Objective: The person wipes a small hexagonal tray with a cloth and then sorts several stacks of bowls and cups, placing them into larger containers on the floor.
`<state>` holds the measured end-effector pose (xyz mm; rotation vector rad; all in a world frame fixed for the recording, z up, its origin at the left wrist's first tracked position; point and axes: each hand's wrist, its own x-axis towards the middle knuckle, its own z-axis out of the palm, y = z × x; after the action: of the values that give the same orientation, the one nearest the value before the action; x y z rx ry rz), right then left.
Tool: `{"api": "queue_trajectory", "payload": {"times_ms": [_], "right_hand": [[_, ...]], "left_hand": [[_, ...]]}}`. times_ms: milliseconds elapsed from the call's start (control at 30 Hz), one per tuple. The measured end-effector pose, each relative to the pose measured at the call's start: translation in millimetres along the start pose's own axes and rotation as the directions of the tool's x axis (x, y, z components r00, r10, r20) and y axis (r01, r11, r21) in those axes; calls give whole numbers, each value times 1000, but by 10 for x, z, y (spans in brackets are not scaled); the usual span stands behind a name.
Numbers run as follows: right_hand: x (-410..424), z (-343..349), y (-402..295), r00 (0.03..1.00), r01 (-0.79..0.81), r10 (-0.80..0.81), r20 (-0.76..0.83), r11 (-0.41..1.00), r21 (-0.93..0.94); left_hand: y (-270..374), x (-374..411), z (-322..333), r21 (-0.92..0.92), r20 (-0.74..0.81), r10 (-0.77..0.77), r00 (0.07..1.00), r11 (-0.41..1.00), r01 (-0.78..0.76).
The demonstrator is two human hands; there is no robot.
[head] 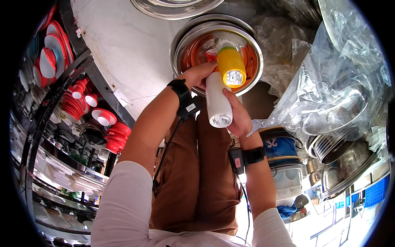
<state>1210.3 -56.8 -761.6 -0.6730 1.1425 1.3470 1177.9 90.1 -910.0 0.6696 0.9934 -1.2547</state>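
Between both hands is a long stack of white cups or bowls (218, 102), its labelled end tilted towards me. My left hand (199, 74) grips the far end of the stack, its fingers partly hidden behind it. My right hand (239, 114) holds the right side near the labelled end, thumb on top. Just beyond, a yellow stack of cups or bowls (231, 66) with a green band and a label leans over a round stainless steel basin (260, 58). Orange-red surfaces and a red-and-white item (211, 54) show inside the basin.
More metal basins (177, 14) stand at the top. Crumpled clear plastic bags (327, 77) spread over the right side, above stacked metal bowls (330, 148) and a blue container (279, 147). At left, a dark metal rack (78, 66) holds red-and-white dishes (118, 136). Cables hang from both wrist devices.
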Motion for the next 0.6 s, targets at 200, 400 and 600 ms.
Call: {"api": "queue_trajectory", "payload": {"times_ms": [200, 400, 600], "right_hand": [[21, -11, -30, 1000, -11, 10, 22, 997, 76], [66, 43, -6, 999, -29, 30, -33, 999, 41], [36, 30, 11, 1000, -19, 20, -16, 998, 57]], "left_hand": [[63, -104, -8, -105, 44, -105, 994, 988, 109], [27, -166, -16, -233, 122, -83, 989, 966, 110], [-125, 5, -112, -310, 202, -15, 979, 947, 78]]}}
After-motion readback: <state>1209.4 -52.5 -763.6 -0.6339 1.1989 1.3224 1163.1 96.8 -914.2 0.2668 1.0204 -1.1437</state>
